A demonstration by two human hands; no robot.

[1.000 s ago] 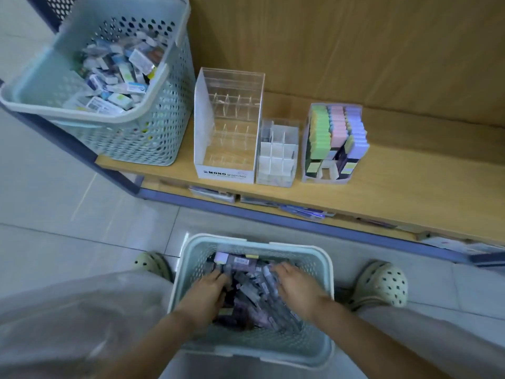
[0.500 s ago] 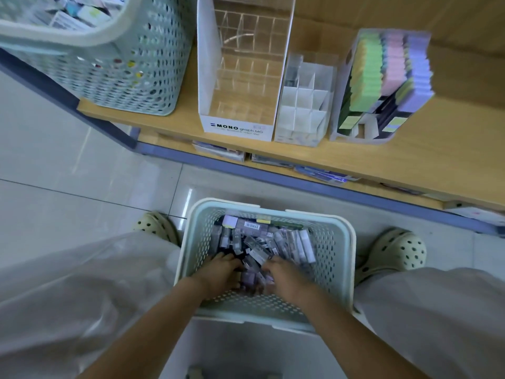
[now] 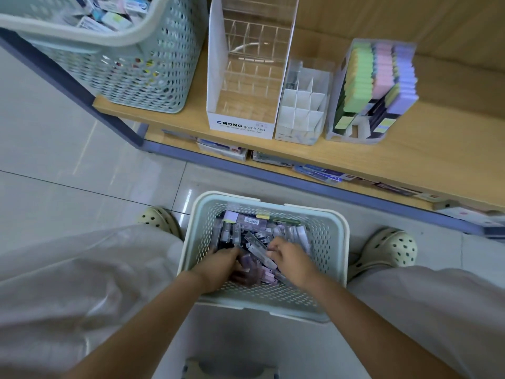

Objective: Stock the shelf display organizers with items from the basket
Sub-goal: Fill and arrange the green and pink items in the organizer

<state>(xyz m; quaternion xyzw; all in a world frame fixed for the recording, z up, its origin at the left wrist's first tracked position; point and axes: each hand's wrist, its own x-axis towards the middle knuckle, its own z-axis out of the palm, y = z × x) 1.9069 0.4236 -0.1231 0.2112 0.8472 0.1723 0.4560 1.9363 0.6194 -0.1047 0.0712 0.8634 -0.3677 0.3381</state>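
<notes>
A pale green perforated basket point(image 3: 334, 242) sits on the floor between my feet, full of small purple and grey lead cases point(image 3: 240, 231). Both hands are inside it. My left hand point(image 3: 218, 265) curls down into the pile; its fingertips are hidden among the cases. My right hand point(image 3: 291, 259) pinches a clear grey case point(image 3: 257, 248). On the wooden shelf point(image 3: 410, 160) stand an empty clear MONO organizer point(image 3: 240, 124), a small white gridded organizer point(image 3: 300, 110) and a clear organizer point(image 3: 355, 135) holding green, pink and purple packs.
A second, larger perforated basket point(image 3: 142, 77) with mixed boxed items stands on the shelf's left end. A blue shelf rail point(image 3: 300, 181) runs below, with flat packets on the lower level. My legs and cream clogs flank the floor basket on the tiled floor.
The view has moved closer to the shelf and tilted down. My hands have shifted toward the near side of the floor basket, sorting through the cases.
</notes>
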